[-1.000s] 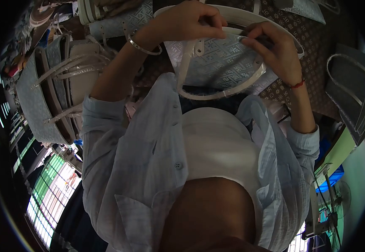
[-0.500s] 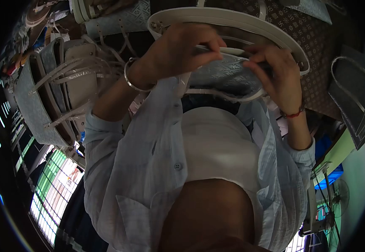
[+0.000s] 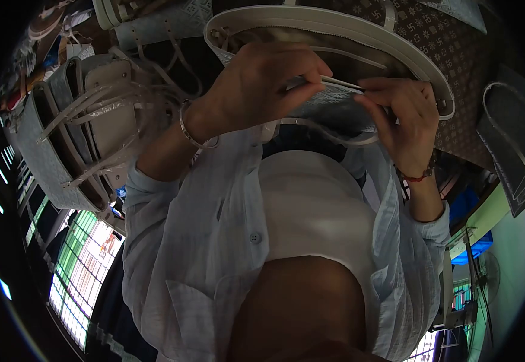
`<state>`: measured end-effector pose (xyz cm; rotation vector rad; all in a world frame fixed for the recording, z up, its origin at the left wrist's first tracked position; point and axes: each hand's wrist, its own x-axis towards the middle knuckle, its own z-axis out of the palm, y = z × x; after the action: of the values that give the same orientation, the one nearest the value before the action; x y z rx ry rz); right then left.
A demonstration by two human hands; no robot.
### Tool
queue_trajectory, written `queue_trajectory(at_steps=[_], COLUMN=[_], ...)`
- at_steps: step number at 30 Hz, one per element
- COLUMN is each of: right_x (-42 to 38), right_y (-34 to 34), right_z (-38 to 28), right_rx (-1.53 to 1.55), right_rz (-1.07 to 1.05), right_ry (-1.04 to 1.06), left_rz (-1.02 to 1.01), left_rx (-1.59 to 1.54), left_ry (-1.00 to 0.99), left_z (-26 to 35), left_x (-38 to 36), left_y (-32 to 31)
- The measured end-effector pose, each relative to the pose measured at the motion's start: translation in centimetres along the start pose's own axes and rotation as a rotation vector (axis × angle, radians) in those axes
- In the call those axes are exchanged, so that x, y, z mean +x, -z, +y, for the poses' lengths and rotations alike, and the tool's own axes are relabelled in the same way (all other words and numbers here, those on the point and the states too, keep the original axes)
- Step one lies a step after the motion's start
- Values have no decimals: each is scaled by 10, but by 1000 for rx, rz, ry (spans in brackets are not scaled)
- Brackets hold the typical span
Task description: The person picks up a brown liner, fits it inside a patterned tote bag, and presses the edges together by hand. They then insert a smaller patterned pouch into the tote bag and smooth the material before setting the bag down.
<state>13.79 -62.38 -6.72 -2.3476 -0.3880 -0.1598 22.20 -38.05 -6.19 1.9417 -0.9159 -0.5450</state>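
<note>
A large handbag [image 3: 335, 111] with a pale patterned side stands open before me, its cream top rim [image 3: 311, 19] and a long zipper showing. My left hand [image 3: 268, 84], with a bangle at the wrist, is closed in a pinch on the near edge of the bag's opening. Across from it, my right hand [image 3: 398, 111] pinches the same pale edge between thumb and fingers. A short stretch of that edge runs straight between the two hands. A cream strap [image 3: 323, 131] loops below them, close to my body.
Several pale bags [image 3: 63, 139] with tangled straps stand at the left. Brown patterned material [image 3: 464, 114] lies under and beside the handbag. A grey piece with a looped handle [image 3: 510, 136] is at the far right. A fan [image 3: 489, 274] stands at lower right.
My two hands have come down slightly and the right one has shifted a little to the right. Both pinch the edge now, and it looks straighter. More of the bag's inside shows.
</note>
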Motion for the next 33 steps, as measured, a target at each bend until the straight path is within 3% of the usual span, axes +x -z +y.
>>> queue_trajectory(at_steps=[4,9,13,15,21,24,33], right_x=[6,11,13,12,11,7,19], right_y=[2,5,9,3,-7,-11,-3], right_z=[0,6,7,5,10,18,25], right_rx=[-8,112,164,80,-15,-33,85], right_rz=[21,-94,-198,-69,25,22,-73], right_ry=[18,-46,-84,0,116,133,192], left_rz=[-32,17,48,57,88,42,16], left_rx=[22,38,98,119,108,92,87], left_ry=[20,-68,11,40,26,68,-87], left_z=[1,0,6,7,7,3,-9], left_x=[3,4,0,-2,-5,-4,5], left_y=[5,2,-3,-6,-9,-7,-1])
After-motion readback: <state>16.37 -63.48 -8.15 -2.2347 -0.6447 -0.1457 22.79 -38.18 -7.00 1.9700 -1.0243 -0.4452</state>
